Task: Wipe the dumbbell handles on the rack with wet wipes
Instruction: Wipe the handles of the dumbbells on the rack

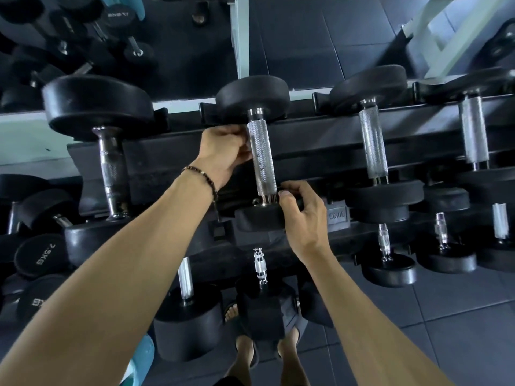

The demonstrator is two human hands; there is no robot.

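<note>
A dumbbell with a knurled silver handle (pixel 261 160) and black round heads lies across the top tier of the black rack (pixel 320 140), in the middle of the view. My left hand (pixel 223 151) is at the upper left side of that handle, fingers bunched with the tips touching the metal. No wet wipe shows in it. My right hand (pixel 303 215) grips the near head (pixel 259 218) of the same dumbbell, thumb on top close to the handle's base. A beaded bracelet is on my left wrist.
More dumbbells lie on the top tier: a big one (pixel 111 168) on the left and two (pixel 373 140) on the right. Smaller dumbbells (pixel 260 266) fill the lower tier. My sandalled feet (pixel 245 346) stand on grey floor tiles. A teal object (pixel 142 358) lies at the bottom left.
</note>
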